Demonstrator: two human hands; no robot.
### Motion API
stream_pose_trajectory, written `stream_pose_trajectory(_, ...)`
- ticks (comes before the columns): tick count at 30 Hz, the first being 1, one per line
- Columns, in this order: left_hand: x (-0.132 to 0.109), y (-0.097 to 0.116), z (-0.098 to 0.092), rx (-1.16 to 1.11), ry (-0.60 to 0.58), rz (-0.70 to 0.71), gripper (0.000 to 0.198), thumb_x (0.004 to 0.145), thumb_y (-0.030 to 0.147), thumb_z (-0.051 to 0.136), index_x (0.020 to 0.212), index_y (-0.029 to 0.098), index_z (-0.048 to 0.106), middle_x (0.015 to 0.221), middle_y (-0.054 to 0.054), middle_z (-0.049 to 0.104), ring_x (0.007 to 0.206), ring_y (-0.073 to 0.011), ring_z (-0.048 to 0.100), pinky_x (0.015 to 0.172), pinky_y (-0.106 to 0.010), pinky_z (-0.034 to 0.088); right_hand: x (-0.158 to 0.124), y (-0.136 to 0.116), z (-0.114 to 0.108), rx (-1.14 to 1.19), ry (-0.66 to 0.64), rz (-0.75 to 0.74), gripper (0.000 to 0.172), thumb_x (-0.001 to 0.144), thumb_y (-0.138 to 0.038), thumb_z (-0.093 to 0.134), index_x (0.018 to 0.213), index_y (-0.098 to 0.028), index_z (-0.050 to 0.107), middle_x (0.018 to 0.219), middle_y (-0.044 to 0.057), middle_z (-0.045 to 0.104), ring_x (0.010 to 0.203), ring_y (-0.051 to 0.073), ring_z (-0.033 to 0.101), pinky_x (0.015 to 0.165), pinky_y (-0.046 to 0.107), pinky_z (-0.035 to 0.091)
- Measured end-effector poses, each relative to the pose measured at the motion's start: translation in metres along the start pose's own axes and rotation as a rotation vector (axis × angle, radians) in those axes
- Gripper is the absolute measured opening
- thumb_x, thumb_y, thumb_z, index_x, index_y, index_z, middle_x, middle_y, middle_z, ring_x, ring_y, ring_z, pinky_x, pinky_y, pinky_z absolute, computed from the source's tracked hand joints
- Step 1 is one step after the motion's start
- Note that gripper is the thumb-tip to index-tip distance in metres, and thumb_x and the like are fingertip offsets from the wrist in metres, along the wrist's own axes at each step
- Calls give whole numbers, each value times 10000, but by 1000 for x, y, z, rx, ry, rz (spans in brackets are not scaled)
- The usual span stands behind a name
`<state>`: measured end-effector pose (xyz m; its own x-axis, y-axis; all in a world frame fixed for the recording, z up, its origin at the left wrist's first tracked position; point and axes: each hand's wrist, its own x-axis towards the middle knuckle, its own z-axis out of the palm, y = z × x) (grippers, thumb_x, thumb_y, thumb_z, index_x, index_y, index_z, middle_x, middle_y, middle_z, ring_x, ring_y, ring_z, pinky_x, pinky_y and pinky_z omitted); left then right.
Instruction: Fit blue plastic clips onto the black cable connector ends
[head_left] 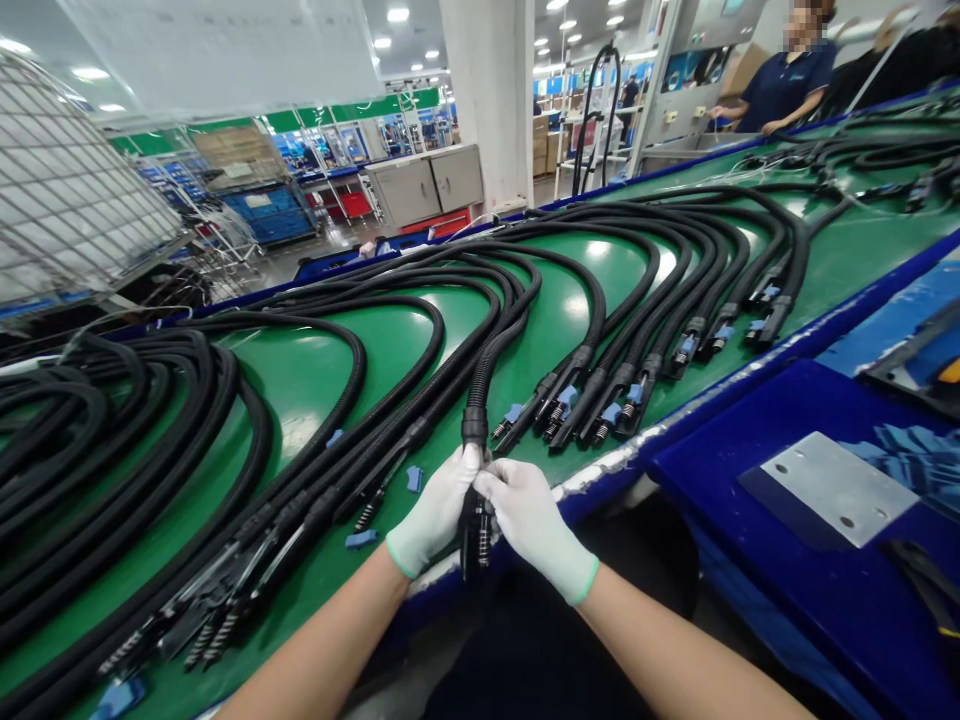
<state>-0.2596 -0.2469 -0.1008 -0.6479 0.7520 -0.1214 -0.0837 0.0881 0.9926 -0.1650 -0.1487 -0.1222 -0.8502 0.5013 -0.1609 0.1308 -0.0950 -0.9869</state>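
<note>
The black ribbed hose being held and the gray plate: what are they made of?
Black ribbed hose: probably plastic or rubber, fairly dull, since it's ridged and bends. Gray plate: likely metal, smooth, satin, judging by its pale sheen.

White-gloved hands [525,508], mint-green cuff edging [588,582], bare forearms [660,632]
</note>
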Motion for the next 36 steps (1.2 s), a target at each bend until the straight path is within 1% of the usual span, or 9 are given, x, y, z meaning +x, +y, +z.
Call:
stream_pose_trajectory(3,-1,3,3,-39,15,-23,517,876,683,632,862,168,591,828,-30,588,715,-165,494,652,-293,467,-3,-8,-3,29,-45,67,236,872,-355,590,706,-196,532,596,-37,487,486,112,467,468,244,351)
stream_pose_trajectory(6,-1,5,4,-96,45,-36,494,891,655,635,892,163,592,795,-19,563,677,-146,487,613,-271,458,-14,-16,-11,90,-188,101,82,833,-271,611,821,-192,591,644,-32,546,524,124,521,501,251,413)
stream_pose_trajectory(9,1,4,4,-180,73,-52,473,919,635,610,977,166,592,817,-24,560,673,-142,514,615,-274,483,-29,-24,-20,-13,-243,14,166,768,-176,653,933,-198,664,729,-26,607,602,115,535,550,236,419)
stream_pose_trajectory(15,4,-1,5,-348,94,-64,433,901,580,678,1011,172,586,835,-18,550,671,-129,540,604,-262,504,-40,-29,-22,-184,-193,-23,232,765,-155,631,972,-217,715,733,-18,657,620,130,572,568,252,430)
stream_pose_trajectory(18,4,-1,7,-370,106,-50,435,900,583,679,1009,174,582,830,-8,542,638,-109,514,552,-232,466,-36,-23,-14,-56,-131,0,249,706,-109,625,926,-199,701,703,-23,625,621,135,581,574,257,447)
stream_pose_trajectory(23,3,1,9,-373,124,-36,417,899,567,687,996,175,584,815,0,541,589,-89,485,512,-217,441,-32,-13,-4,222,-132,151,258,685,-102,606,928,-183,640,641,-41,577,546,139,562,540,275,470)
stream_pose_trajectory(28,6,6,7,-333,145,-71,404,879,546,712,978,174,591,843,-22,574,610,-111,543,492,-229,462,-36,-20,-12,-109,-151,-106,213,766,-111,594,931,-201,695,778,-9,634,697,146,578,649,279,456)
stream_pose_trajectory(31,7,10,9,-287,178,-64,385,879,532,712,966,176,594,830,-18,584,595,-108,545,476,-218,450,-39,-23,-12,-149,-185,-95,202,777,-138,628,959,-218,659,772,-28,623,686,139,558,636,271,440)
stream_pose_trajectory(36,8,17,16,-196,213,-10,347,901,518,688,955,183,615,795,-10,605,577,-103,540,492,-217,456,-40,-22,-5,-145,-71,-51,163,764,-172,658,880,-224,557,702,-58,553,628,126,499,589,258,404)
